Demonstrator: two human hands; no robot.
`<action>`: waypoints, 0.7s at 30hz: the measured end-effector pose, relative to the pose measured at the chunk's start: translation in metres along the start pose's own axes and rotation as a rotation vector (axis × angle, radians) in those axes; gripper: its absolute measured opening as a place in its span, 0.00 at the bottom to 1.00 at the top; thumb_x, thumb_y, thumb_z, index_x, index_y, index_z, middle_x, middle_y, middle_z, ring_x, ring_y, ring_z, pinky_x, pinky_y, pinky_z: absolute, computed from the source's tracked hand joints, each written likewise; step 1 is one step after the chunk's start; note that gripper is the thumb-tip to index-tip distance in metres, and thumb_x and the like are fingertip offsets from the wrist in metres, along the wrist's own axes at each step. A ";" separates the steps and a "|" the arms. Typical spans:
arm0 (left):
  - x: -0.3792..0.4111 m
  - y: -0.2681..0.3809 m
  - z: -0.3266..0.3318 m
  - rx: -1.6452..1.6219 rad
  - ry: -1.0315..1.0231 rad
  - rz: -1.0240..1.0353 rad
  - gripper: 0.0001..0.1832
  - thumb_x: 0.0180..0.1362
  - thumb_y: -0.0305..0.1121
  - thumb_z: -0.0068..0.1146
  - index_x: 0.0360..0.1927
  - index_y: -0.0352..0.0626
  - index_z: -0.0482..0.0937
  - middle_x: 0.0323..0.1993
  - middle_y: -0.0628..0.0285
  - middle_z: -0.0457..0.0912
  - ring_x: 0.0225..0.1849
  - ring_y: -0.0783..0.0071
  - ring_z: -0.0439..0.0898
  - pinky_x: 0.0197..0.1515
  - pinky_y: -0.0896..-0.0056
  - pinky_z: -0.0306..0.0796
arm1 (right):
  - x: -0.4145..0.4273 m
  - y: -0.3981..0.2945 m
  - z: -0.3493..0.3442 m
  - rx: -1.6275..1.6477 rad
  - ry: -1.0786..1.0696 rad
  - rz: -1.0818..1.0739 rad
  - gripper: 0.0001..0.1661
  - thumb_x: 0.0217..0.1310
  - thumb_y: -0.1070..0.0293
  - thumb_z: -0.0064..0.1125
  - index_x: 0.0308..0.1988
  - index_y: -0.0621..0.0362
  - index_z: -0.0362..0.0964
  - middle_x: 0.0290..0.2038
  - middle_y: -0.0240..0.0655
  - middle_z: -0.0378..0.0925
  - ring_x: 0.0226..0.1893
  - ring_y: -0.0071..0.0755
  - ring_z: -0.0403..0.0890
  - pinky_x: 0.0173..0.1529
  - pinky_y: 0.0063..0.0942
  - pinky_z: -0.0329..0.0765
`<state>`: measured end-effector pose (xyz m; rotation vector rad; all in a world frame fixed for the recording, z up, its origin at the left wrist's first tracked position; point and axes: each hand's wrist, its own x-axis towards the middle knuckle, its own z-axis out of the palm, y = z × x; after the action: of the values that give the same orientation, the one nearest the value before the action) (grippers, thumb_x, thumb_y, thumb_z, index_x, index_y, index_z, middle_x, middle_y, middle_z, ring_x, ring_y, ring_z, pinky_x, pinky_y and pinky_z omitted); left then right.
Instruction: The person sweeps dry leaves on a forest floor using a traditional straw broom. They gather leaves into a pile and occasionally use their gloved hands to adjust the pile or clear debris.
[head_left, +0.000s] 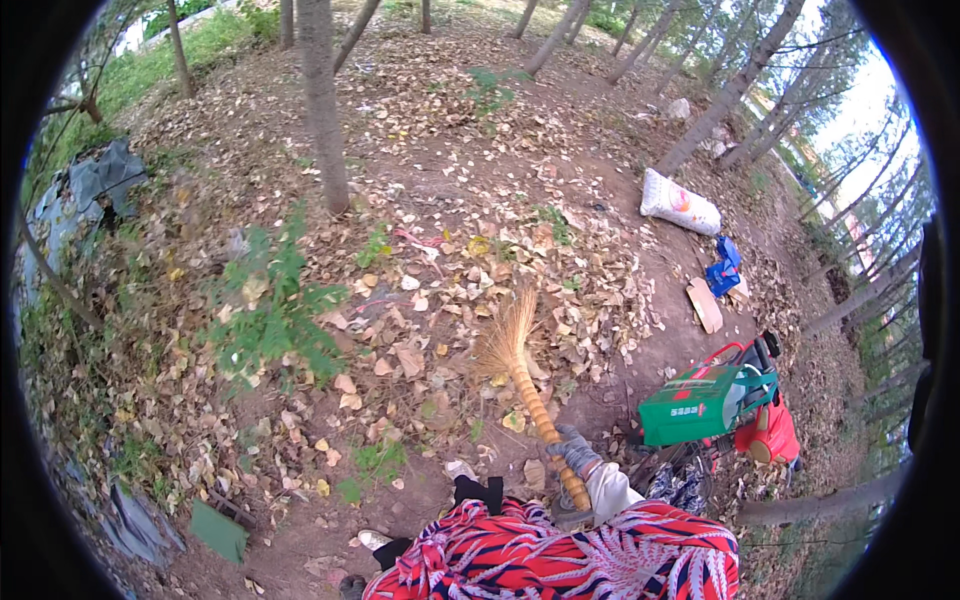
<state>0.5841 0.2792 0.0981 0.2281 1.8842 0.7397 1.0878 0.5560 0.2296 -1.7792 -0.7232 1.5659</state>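
Note:
My right hand (574, 448), in a grey glove below a pale sleeve, is closed around the handle of a straw broom (534, 401). The broom's bristles fan out and rest on dry fallen leaves (592, 300) ahead of me. Low at the picture's bottom edge, a small part of my left hand (352, 586), in a dark grey glove, shows beside the red patterned clothing; its fingers and anything in them are hidden.
Tree trunks (322, 112) rise ahead and at right. A green bag (686, 409) sits on a cart at right, beyond it cardboard (705, 305) and a white sack (679, 202). A green board (219, 531) lies lower left, near leafy plants (277, 319).

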 end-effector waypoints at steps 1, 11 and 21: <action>0.004 -0.018 -0.025 -0.028 0.022 0.008 0.07 0.55 0.34 0.52 0.32 0.43 0.70 0.19 0.62 0.74 0.16 0.73 0.71 0.18 0.72 0.66 | -0.022 -0.007 0.027 0.131 -0.104 0.036 0.36 0.43 0.78 0.61 0.55 0.59 0.57 0.34 0.37 0.72 0.28 0.32 0.75 0.29 0.29 0.77; 0.014 -0.150 -0.230 -0.280 0.371 -0.178 0.10 0.50 0.35 0.51 0.33 0.39 0.71 0.18 0.57 0.74 0.17 0.64 0.74 0.16 0.66 0.68 | -0.089 0.069 0.206 -0.156 -0.327 0.250 0.20 0.44 0.81 0.56 0.41 0.62 0.62 0.21 0.42 0.71 0.16 0.43 0.74 0.18 0.38 0.73; 0.047 -0.224 -0.280 -0.365 0.296 -0.261 0.10 0.49 0.36 0.56 0.30 0.42 0.71 0.18 0.59 0.74 0.16 0.70 0.73 0.17 0.66 0.68 | -0.089 0.104 0.326 -0.888 -0.282 0.113 0.18 0.36 0.78 0.66 0.33 0.60 0.69 0.21 0.37 0.74 0.17 0.34 0.74 0.21 0.33 0.72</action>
<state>0.3552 0.0157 0.0032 -0.3700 1.9615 0.9556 0.7513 0.4584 0.1817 -2.2323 -1.6741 1.7266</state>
